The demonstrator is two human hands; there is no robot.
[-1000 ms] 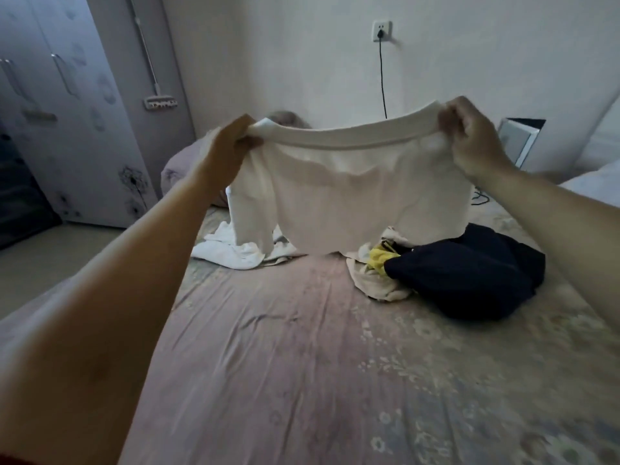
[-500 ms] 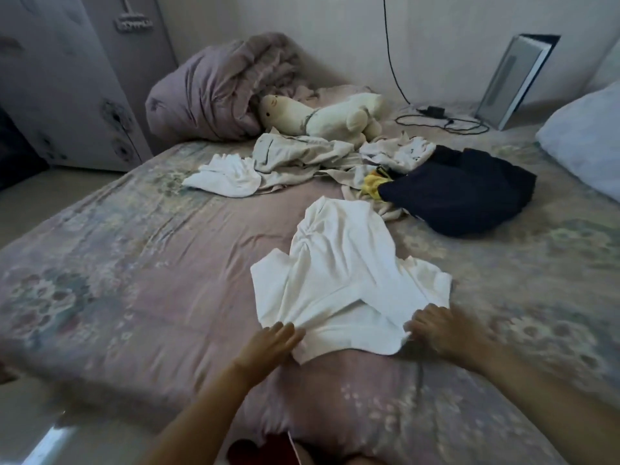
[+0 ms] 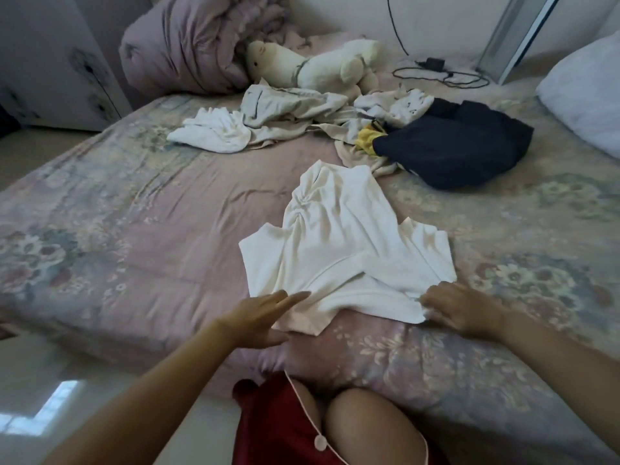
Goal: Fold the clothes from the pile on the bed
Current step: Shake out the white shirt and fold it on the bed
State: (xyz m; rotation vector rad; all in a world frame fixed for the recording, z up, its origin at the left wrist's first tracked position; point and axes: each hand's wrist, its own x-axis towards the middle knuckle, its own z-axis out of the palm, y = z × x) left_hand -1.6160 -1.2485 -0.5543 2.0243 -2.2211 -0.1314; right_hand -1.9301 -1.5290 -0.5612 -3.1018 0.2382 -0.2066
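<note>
Your left hand (image 3: 260,318) is flat with fingers straight, resting on the near left edge of the white top (image 3: 345,253), which lies spread on the bed (image 3: 134,209) in front of you. Your right hand (image 3: 461,308) has fingers curled, pinching its near right corner. The pile (image 3: 335,122) sits further back, well apart.
</note>
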